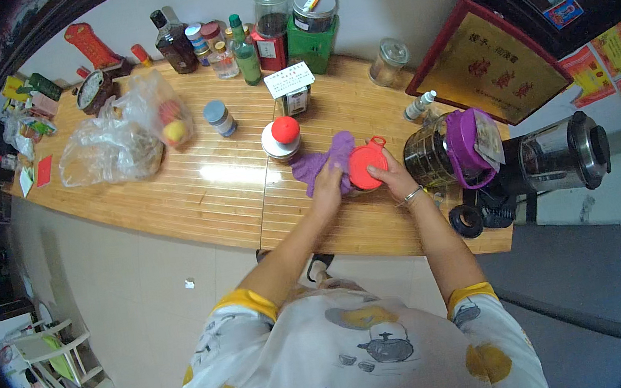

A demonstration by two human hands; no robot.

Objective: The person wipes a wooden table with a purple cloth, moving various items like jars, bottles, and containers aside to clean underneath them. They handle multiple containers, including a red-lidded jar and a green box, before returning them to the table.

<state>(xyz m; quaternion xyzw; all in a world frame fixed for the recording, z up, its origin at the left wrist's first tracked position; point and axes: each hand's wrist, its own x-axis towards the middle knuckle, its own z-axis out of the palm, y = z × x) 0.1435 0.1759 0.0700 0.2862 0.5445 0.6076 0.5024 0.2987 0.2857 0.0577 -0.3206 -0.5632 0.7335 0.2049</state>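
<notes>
My right hand [396, 174] grips a container with a red lid [366, 166], its thumb on the lid and its fingers along the right side. On the container's left, my left hand [330, 184] holds a purple cloth [316, 165] against it. The container's body is mostly hidden under the lid and hands. Left of the cloth stands a white jar [275, 147] with a red knob-shaped top [285, 130]. Behind it is a dark tin [296, 102] with a printed card [289, 79] on top.
Right of my hands stand a large glass jar with a purple lid [465, 149] and a blender [553, 154]. A grey-lidded jar [220, 119] and plastic bags [107, 152] are farther left on the wooden table [196, 208]. Bottles, including a green one [245, 53], line the wall beside a framed plaque [489, 64].
</notes>
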